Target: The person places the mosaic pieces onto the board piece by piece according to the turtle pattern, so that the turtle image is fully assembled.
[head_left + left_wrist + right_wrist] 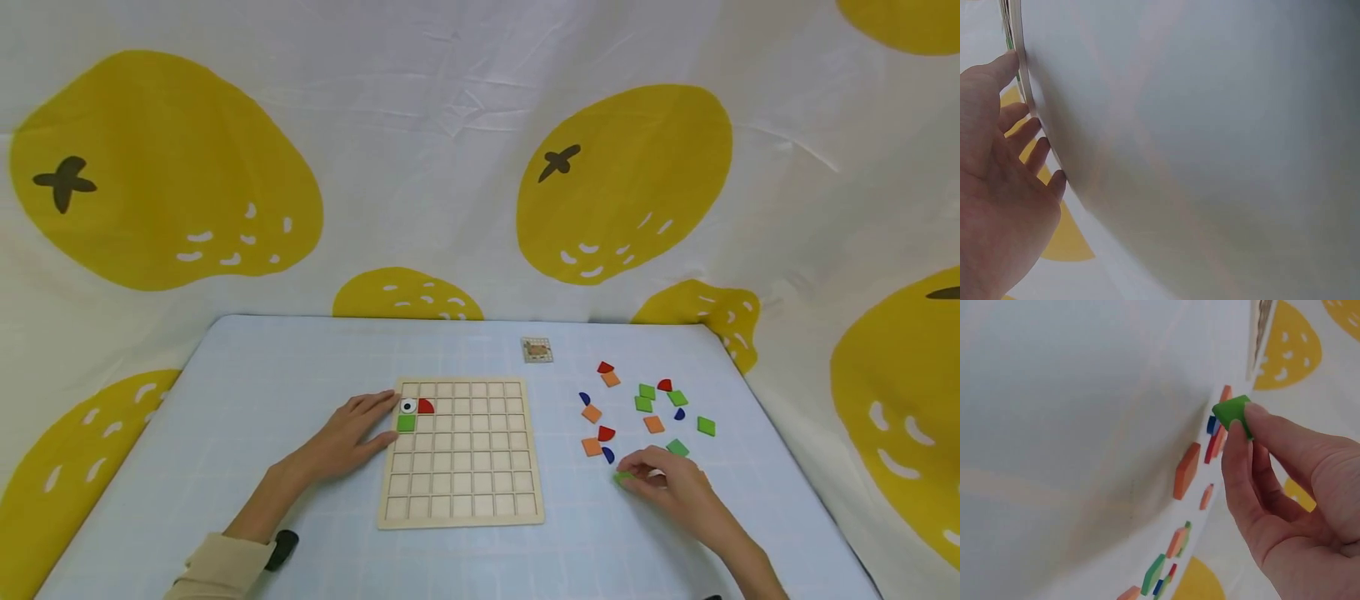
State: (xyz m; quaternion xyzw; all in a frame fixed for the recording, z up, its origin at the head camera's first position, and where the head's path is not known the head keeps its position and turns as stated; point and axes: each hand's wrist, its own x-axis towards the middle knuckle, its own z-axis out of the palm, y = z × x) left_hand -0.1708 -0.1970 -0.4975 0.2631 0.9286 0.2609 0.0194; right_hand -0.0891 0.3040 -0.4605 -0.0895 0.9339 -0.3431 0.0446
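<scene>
Between thumb and fingertips, my right hand [678,487] pinches a green square tile [1232,414], just above the table to the right of the board. The left hand [348,437] rests at the left edge of a wooden grid board [461,483], its fingers extended and touching that edge. In the board's upper left cells lie a white tile with a black dot [408,406], a red quarter-circle [426,406] and a green square [406,423]. The left wrist view shows the fingertips [1057,181] against the edge; the board's top is hardly visible there.
Loose pieces are scattered right of the board: orange squares [654,424], green squares [706,426], red quarter-circles [606,433] and blue half-circles [679,413]. A small picture card [537,350] lies behind the board's right corner. A fruit-patterned cloth [420,167] hangs behind the table.
</scene>
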